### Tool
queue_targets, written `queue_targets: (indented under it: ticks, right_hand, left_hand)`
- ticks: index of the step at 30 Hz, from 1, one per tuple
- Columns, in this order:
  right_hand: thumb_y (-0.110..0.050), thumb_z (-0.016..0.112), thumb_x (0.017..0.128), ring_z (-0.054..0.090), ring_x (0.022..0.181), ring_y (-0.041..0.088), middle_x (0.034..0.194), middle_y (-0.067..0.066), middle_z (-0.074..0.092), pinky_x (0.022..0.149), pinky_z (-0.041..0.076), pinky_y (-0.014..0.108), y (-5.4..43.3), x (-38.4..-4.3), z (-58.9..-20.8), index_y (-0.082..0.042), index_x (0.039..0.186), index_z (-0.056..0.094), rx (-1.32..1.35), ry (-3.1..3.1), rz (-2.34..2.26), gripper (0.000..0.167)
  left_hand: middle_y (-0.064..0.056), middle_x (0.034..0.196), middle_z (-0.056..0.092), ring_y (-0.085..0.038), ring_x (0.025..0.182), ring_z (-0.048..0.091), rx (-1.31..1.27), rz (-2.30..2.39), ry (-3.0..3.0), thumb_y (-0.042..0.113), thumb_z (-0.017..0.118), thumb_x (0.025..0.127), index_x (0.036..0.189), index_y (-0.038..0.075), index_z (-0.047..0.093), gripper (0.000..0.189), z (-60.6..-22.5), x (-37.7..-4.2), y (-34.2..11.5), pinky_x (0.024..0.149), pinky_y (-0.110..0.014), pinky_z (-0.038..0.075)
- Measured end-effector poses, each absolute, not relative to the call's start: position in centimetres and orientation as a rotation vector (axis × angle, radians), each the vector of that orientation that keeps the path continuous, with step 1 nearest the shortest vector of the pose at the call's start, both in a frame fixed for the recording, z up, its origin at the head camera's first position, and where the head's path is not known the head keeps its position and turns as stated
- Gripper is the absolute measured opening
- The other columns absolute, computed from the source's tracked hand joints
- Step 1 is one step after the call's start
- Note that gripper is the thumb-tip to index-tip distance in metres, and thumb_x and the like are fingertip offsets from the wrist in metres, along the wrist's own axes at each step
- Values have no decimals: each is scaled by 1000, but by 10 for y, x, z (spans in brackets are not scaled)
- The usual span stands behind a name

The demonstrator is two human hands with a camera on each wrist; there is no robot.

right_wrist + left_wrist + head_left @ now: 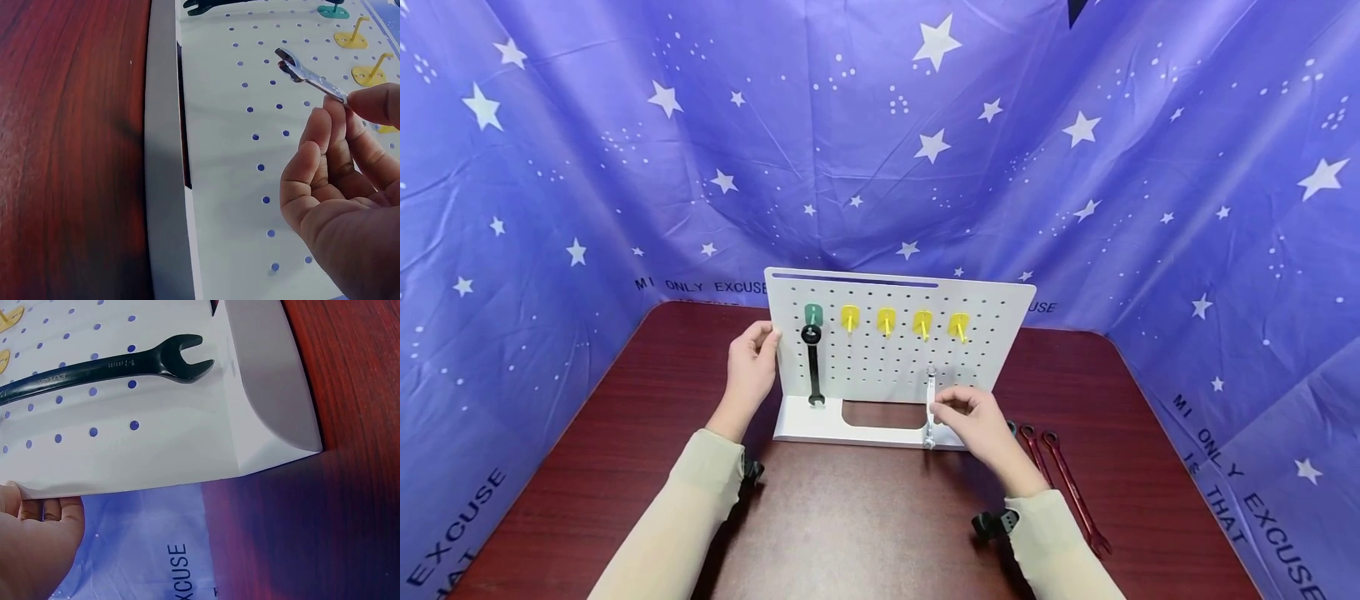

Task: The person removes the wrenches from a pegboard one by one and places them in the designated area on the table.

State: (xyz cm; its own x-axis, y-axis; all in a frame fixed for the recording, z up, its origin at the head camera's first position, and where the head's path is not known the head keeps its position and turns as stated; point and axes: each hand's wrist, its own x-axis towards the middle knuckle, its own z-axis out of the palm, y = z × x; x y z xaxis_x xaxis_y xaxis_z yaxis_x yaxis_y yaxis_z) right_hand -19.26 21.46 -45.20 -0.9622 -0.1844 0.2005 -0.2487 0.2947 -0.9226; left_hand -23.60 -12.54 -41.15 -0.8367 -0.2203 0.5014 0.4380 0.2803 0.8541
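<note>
A white pegboard (880, 367) stands upright on the table, with a green hook (813, 314) and several yellow hooks (886, 322) in a row. From the green hook hangs a black wrench (814, 371), its open end downward. My left hand (752, 367) grips the board's left edge between thumb and fingers; the left wrist view shows the fingers behind the edge. My right hand (972, 421) pinches a silver wrench (931, 408) by its middle, in front of the board's lower right part and below the yellow hooks. In the right wrist view that wrench's open end points away from the fingers.
To the right on the dark red table (850, 517) lie two red wrenches (1075, 487), partly behind the right forearm, with a teal ring end (1012, 427) beside them. The board's base (808, 423) has a cut-out. A starry purple cloth (850, 150) surrounds the table.
</note>
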Motion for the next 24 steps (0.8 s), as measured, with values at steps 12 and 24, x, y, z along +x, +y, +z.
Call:
queue_targets:
  ticks: [12,24]
  right_hand:
    - [0,70,92,66,72,21,78,13,69,69,52,26,227,-189,-453,4,94,73,420,-2474,1772,4]
    - [-3,72,93,66,73,29,77,12,68,70,52,26,244,-187,-452,3,93,73,346,-2479,1759,6]
  left_hand:
    - [-31,90,69,-10,65,51,-199,-1604,-2020,-10,58,99,99,-17,65,10,-411,-236,-125,56,-16,41]
    - [-31,91,69,-9,64,50,-205,-1617,-2010,-10,58,99,100,-17,65,10,-411,-235,-125,55,-15,40]
